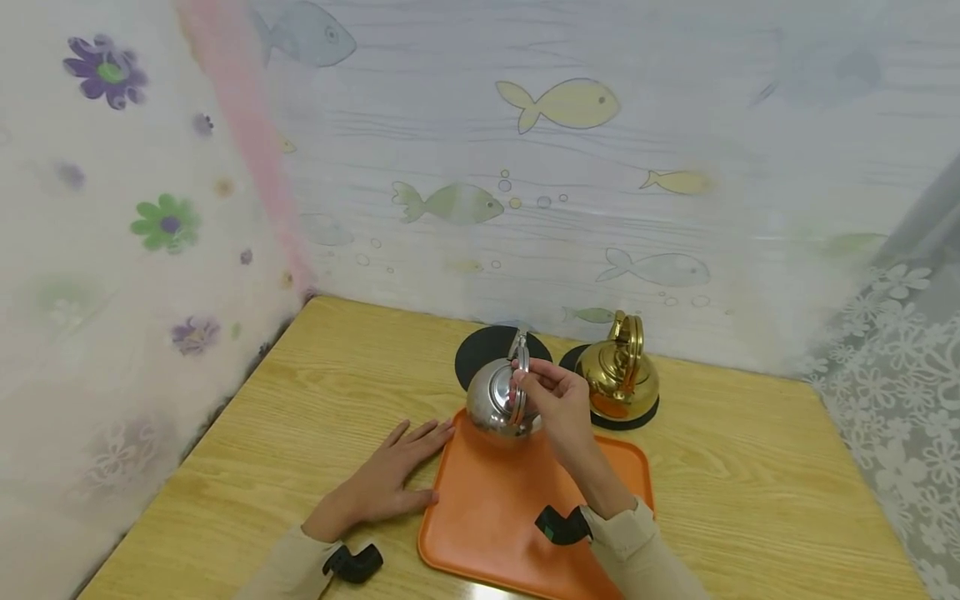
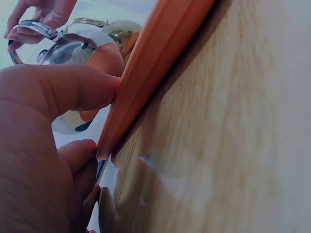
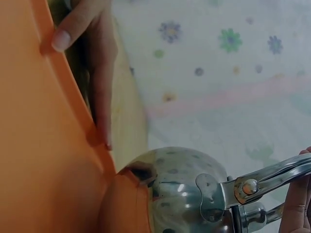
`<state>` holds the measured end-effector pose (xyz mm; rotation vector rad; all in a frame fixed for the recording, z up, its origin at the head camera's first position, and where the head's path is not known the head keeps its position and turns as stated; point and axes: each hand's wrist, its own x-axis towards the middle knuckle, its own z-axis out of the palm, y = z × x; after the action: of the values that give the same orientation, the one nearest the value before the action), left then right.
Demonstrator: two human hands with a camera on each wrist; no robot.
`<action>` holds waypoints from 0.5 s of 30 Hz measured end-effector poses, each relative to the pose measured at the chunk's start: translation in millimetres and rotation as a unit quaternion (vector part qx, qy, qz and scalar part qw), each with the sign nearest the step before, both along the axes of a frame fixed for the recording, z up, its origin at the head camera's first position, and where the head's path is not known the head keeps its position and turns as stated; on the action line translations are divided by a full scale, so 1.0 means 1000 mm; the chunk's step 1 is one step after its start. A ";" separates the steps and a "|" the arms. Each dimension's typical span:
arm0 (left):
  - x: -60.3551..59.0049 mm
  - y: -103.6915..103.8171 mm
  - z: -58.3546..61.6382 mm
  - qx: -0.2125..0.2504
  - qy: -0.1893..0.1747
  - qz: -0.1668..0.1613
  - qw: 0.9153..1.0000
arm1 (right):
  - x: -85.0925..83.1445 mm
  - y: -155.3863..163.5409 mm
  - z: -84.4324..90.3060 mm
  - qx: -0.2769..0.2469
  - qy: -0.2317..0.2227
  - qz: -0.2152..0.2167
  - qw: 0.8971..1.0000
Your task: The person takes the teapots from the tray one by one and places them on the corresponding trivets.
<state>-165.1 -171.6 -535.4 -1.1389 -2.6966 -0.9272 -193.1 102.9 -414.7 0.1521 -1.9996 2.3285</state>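
My right hand [image 1: 561, 407] grips the raised handle [image 1: 522, 379] of a shiny silver kettle [image 1: 491, 410]. The kettle overlaps the far left corner of an orange tray [image 1: 495, 508] in the head view, and its round side mirrors the orange in the right wrist view. At the tray's left side, my left hand [image 1: 390, 475] lies with fingers extended. Its thumb [image 2: 90, 90] and fingertips touch the outer rim in the left wrist view. Beyond my right hand stands a gold kettle [image 1: 618, 379], handle upright.
A round black mat [image 1: 480, 354] lies behind the silver kettle; another black mat [image 1: 626, 423] is under the gold one. The wooden table [image 1: 750, 467] meets a fish-patterned curtain [image 1: 465, 250] at its back edge. Lace fabric [image 1: 900, 367] hangs along the right.
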 end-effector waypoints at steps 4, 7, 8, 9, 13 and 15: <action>0.000 0.001 0.001 -0.001 0.000 -0.001 1.000 | -0.006 0.001 0.001 0.008 -0.004 0.000 1.000; 0.000 0.001 0.001 -0.003 -0.002 -0.001 1.000 | -0.011 0.000 0.001 0.013 -0.007 -0.001 1.000; 0.000 0.001 0.001 -0.003 -0.003 -0.001 1.000 | -0.013 0.000 0.001 0.014 -0.008 -0.001 1.000; 0.000 0.001 0.001 -0.003 -0.004 -0.001 1.000 | -0.014 0.000 0.001 0.015 -0.009 0.000 1.000; 0.000 0.001 0.000 -0.005 -0.004 0.001 1.000 | -0.019 0.000 0.001 0.016 -0.008 0.004 1.000; 0.000 0.000 0.000 -0.005 -0.002 0.001 1.000 | -0.022 0.000 0.000 0.013 -0.007 0.006 1.000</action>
<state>-165.1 -171.1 -535.4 -1.1367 -2.7094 -0.9172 -214.6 102.9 -414.8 0.1499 -2.0425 2.3174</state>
